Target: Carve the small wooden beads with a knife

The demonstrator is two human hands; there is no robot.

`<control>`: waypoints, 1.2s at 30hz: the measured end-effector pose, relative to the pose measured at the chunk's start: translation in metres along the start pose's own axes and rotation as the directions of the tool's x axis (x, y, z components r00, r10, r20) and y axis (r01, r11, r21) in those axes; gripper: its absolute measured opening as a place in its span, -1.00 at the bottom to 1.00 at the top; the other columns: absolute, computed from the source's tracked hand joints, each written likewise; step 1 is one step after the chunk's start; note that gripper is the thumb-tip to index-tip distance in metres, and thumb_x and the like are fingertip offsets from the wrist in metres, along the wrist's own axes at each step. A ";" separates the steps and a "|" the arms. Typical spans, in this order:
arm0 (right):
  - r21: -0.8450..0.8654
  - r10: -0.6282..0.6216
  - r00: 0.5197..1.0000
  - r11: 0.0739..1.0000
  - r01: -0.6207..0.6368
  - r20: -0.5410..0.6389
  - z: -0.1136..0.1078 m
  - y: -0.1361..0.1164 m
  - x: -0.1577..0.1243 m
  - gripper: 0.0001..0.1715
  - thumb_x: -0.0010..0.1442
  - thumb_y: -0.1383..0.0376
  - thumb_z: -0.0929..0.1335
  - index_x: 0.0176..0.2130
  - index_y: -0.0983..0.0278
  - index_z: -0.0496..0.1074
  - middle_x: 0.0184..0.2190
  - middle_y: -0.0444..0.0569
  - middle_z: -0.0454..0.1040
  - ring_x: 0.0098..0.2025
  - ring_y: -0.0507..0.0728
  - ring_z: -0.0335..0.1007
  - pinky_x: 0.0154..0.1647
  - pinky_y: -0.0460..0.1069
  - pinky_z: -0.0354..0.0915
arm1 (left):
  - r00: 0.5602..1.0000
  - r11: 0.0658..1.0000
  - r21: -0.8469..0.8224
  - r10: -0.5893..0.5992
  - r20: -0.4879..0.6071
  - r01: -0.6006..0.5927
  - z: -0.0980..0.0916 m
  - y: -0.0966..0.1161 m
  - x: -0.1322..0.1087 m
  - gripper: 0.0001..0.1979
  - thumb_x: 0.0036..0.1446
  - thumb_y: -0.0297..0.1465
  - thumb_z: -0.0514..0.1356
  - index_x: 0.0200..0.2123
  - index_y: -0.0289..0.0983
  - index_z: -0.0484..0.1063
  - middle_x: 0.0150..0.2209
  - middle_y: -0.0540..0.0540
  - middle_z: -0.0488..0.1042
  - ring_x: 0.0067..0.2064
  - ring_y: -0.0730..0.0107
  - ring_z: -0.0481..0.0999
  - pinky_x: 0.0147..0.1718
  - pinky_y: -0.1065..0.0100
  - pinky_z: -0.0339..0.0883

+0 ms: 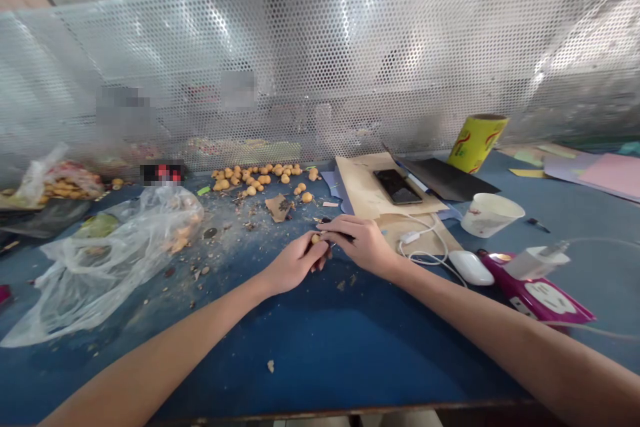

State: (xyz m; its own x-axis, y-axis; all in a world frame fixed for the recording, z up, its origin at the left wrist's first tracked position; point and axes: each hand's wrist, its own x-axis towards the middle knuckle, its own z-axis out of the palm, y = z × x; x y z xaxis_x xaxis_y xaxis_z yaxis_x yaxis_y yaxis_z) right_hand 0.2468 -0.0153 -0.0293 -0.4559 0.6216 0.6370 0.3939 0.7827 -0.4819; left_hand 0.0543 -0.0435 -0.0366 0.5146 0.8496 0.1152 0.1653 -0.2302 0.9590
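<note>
Item: 1 tan ball, pinched in left hand fingertips. Right hand pinches 1 dark tool, just beside ball; hands nearly touching.

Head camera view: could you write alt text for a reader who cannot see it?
Left hand and right hand hold a small golden round piece and a dark slim tool above a blue workbench. Loose golden pieces, a clear plastic bag and a smartphone lie nearby, before a perforated metal screen.
</note>
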 end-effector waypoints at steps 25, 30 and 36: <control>0.322 0.158 0.919 0.903 -0.282 0.362 -0.021 0.006 0.008 -0.77 0.18 0.15 0.42 -0.28 0.28 0.50 -0.31 -0.05 0.53 -0.29 0.06 0.46 -0.26 -0.04 0.39 | 0.994 0.972 0.232 -0.059 0.095 0.036 -0.004 0.007 -0.003 -0.61 0.30 -0.06 0.01 -0.09 -0.27 0.27 -0.35 -0.03 0.37 -0.45 0.45 0.27 -0.44 0.39 0.14; 0.278 0.049 0.926 0.947 -0.163 0.375 -0.016 0.011 0.004 -0.86 0.20 0.24 0.41 -0.34 0.27 0.52 -0.35 -0.08 0.51 -0.32 0.04 0.43 -0.26 -0.06 0.35 | 0.997 0.976 0.219 -0.040 0.072 0.023 -0.004 0.001 -0.002 -0.66 0.33 -0.07 -0.04 -0.20 -0.25 0.19 -0.44 0.04 0.25 -0.44 0.45 0.24 -0.40 0.37 0.15; 0.173 -0.037 0.952 0.985 -0.017 0.304 -0.013 0.005 0.003 -0.92 0.25 0.33 0.36 -0.27 0.26 0.50 -0.31 -0.06 0.49 -0.27 0.05 0.42 -0.19 -0.05 0.35 | 0.996 0.981 0.179 -0.080 0.035 0.072 -0.006 -0.002 0.002 -0.67 0.32 -0.09 0.00 -0.31 -0.24 0.14 -0.47 0.08 0.18 -0.47 0.50 0.17 -0.43 0.40 0.08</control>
State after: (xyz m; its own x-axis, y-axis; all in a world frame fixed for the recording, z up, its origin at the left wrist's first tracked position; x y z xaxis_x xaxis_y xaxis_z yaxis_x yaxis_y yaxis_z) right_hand 0.2581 -0.0094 -0.0217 -0.6914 0.5719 0.4415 0.2572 0.7659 -0.5893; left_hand 0.0497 -0.0388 -0.0371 0.5291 0.8480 0.0290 0.3503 -0.2494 0.9028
